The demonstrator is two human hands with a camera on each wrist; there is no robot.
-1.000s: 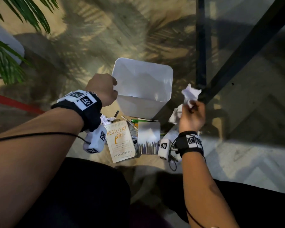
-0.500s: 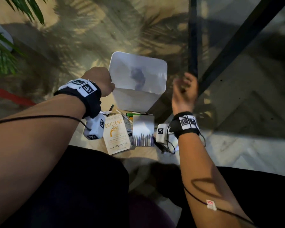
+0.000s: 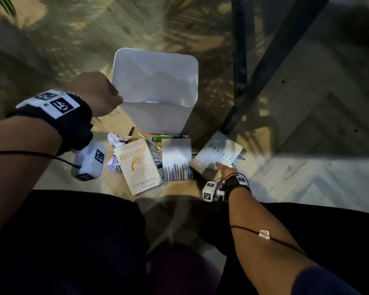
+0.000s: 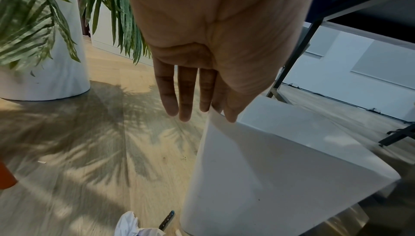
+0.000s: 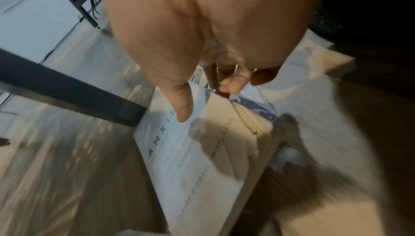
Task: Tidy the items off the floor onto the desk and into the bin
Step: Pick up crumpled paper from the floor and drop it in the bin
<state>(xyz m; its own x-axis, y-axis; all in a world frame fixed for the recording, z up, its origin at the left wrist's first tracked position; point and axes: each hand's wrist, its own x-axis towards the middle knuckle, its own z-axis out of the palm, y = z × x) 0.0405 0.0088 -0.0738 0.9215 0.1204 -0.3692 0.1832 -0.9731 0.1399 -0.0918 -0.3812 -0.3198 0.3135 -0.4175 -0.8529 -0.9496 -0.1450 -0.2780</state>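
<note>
Wooden floor beside black desk leg (image 3: 239, 60) is covered with clutter. White square plastic bin (image 3: 158, 116) is pinched at rim by left hand (image 3: 94, 93), fingers straight outside. Grey "Anxiety" book (image 3: 216, 155) is gripped at edge by right hand (image 3: 225, 170), thumb on cover. Judged early: white-orange "Resilient" book (image 3: 137, 165), grey pencil box (image 3: 176, 160), pens (image 3: 168, 137), crumpled paper balls (image 3: 115, 140) are not yet tidied.

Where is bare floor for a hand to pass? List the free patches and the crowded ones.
Free: the wood floor left of and beyond the bin; the pale floor right of the Anxiety book. Crowded: between bin and knees, where the Resilient book, pencil box, pens and crumpled paper lie packed.
</note>
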